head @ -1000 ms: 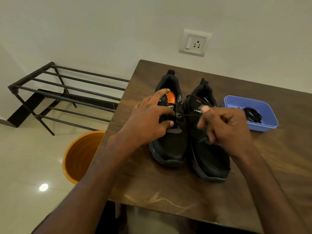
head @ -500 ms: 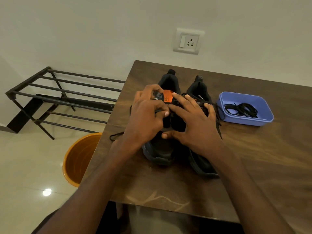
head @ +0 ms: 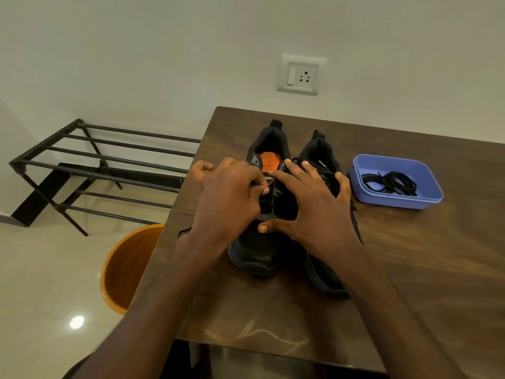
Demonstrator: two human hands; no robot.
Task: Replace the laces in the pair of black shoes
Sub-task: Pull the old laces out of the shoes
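Two black shoes stand side by side on the brown table (head: 426, 269), toes toward me. The left shoe (head: 254, 258) shows an orange insole (head: 269, 162). My left hand (head: 226, 198) is over its eyelets, thumb and fingers pinched on its black lace (head: 266, 199). A loose end of lace (head: 183, 231) hangs at the table's left edge. My right hand (head: 314, 209) lies spread across both shoes, fingers apart, thumb on the left shoe's tongue and little finger over the right shoe (head: 323, 151). Much of the lacing is hidden under my hands.
A blue plastic tray (head: 396, 202) to the right of the shoes holds coiled black laces (head: 390, 183). On the floor to the left stand an orange bucket (head: 123, 266) and a black metal rack (head: 109, 160). A wall socket (head: 300, 75) sits behind the table.
My right hand let go of the right shoe's lace, moved left and spread over both shoes. My left hand closed its fingers on the left shoe's lace.
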